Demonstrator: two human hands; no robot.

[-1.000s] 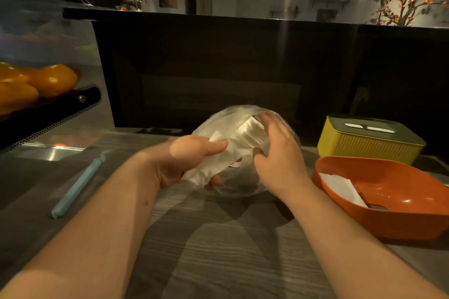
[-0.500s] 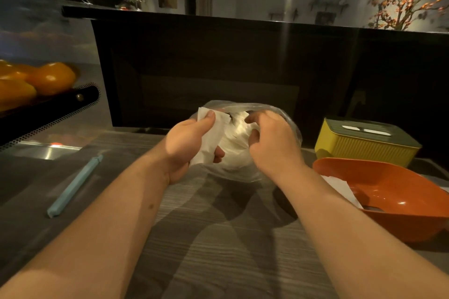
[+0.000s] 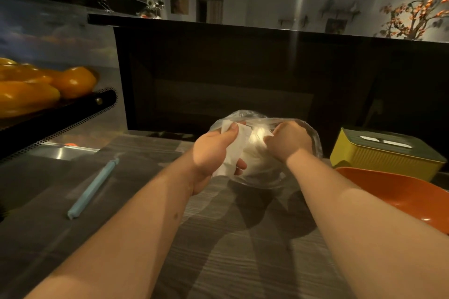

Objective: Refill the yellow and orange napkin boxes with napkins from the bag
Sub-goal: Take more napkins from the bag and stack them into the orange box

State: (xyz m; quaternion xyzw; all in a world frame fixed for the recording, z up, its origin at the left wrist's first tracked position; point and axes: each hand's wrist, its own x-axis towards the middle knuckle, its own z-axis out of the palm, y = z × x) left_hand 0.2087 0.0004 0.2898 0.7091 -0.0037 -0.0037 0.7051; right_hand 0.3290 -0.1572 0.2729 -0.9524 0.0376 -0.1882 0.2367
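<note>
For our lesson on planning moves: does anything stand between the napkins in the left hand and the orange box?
Yes. The bag and the right hand at its mouth, with that forearm, lie between the napkins in the left hand and the open orange box; nothing covers the box.

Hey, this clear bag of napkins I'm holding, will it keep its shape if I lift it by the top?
Probably not: the bag looks thin and crumpled, so it should sag and fold. It is likely light, since only white napkins show inside. Its glossy film may slip, so keep a firm grip.
</note>
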